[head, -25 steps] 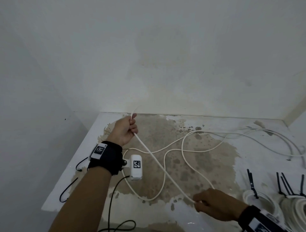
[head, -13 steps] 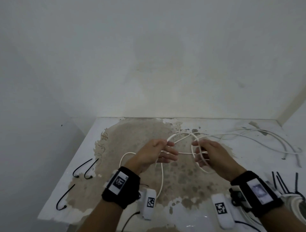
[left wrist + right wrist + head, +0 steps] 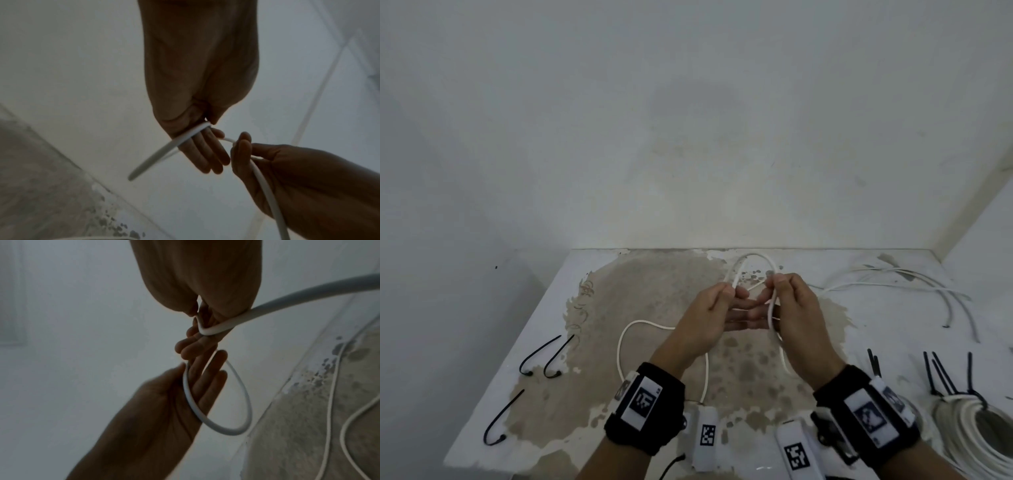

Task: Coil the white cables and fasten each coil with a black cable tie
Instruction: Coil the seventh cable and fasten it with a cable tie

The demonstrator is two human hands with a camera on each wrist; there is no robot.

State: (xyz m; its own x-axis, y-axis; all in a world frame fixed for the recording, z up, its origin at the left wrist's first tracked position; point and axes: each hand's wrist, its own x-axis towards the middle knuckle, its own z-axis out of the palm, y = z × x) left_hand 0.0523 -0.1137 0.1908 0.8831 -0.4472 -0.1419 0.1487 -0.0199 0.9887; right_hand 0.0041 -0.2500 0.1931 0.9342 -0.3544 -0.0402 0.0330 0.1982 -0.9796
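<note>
Forming the first loop of a white cable (image 3: 753, 257) above a stained table (image 3: 544, 301), left hand (image 3: 705, 315) pinching it between thumb and forefinger with other fingers straight, right hand (image 3: 794, 308) pinching the strand opposite. Trailing loosely across the table, most of the length not yet wound. Finished, tied coils (image 3: 972, 431) at right; loose black cable ties (image 3: 541, 356) at left, more uncoiled cables (image 3: 914, 284) far right, so work probably remains.
</note>
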